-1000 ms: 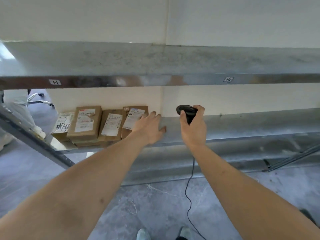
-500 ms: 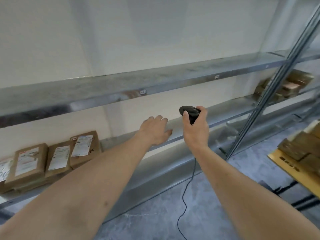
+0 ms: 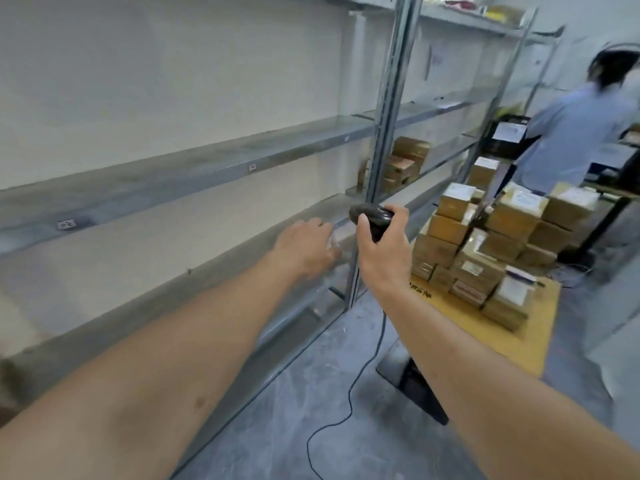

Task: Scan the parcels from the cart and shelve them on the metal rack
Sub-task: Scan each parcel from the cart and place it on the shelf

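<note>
Now our right hand (image 3: 382,252) grips one scanner (image 3: 370,216), left hand (image 3: 306,247) relaxed, holding nothing; roughly twenty parcels (image 3: 485,244) crowd one cart (image 3: 519,344) beside the metal rack (image 3: 207,168), grey floor (image 3: 311,393).

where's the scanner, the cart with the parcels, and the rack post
scanner (image 3: 371,215), head view, on its black head above the right hand.
cart (image 3: 526,344), head view, on its bare yellow deck.
rack post (image 3: 393,98), head view, on the upright's middle.
</note>
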`<action>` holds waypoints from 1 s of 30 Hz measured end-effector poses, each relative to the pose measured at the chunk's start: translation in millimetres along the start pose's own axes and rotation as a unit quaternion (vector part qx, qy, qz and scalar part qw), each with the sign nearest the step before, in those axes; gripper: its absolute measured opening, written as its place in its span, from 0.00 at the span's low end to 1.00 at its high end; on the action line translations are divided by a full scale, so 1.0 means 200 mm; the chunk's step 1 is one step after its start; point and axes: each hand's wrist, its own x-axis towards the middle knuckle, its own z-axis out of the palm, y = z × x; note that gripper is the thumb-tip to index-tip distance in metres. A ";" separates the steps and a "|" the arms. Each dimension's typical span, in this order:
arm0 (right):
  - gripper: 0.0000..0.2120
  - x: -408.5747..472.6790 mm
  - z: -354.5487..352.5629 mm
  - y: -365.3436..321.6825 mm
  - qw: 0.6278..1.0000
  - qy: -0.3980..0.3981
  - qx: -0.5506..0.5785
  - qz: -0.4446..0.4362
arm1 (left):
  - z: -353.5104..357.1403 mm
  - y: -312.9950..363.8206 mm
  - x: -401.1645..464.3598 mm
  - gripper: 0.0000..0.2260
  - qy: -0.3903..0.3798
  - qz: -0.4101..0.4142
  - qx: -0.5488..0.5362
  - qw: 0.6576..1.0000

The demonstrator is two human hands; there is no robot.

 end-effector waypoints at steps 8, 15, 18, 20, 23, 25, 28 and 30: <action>0.19 0.26 -0.51 0.34 0.991 0.113 -0.048 0.060 | 0.12 0.60 0.46 0.26 -0.009 0.125 -0.019 0.992; 0.20 0.49 -0.81 0.68 0.966 0.209 -0.089 0.124 | 0.34 1.09 0.85 0.24 -0.039 0.218 -0.032 0.975; 0.20 0.57 -0.92 0.83 0.953 0.244 -0.097 0.153 | 0.46 1.27 0.98 0.25 -0.054 0.258 -0.037 0.964; 0.19 0.61 -0.98 0.93 0.943 0.264 -0.106 0.172 | 0.54 1.39 1.05 0.26 -0.072 0.281 -0.040 0.956; 0.17 0.67 -1.08 1.07 0.930 0.290 -0.114 0.195 | 0.62 1.57 1.15 0.26 -0.095 0.313 -0.037 0.944; 0.16 0.71 -1.15 1.17 0.922 0.300 -0.118 0.215 | 0.69 1.67 1.21 0.26 -0.107 0.332 -0.028 0.937; 0.17 0.79 -1.27 1.32 0.914 0.304 -0.123 0.240 | 0.81 1.83 1.31 0.26 -0.127 0.350 -0.017 0.928; 0.17 0.86 -1.33 1.44 0.913 0.299 -0.125 0.248 | 0.91 1.93 1.37 0.25 -0.137 0.354 -0.015 0.925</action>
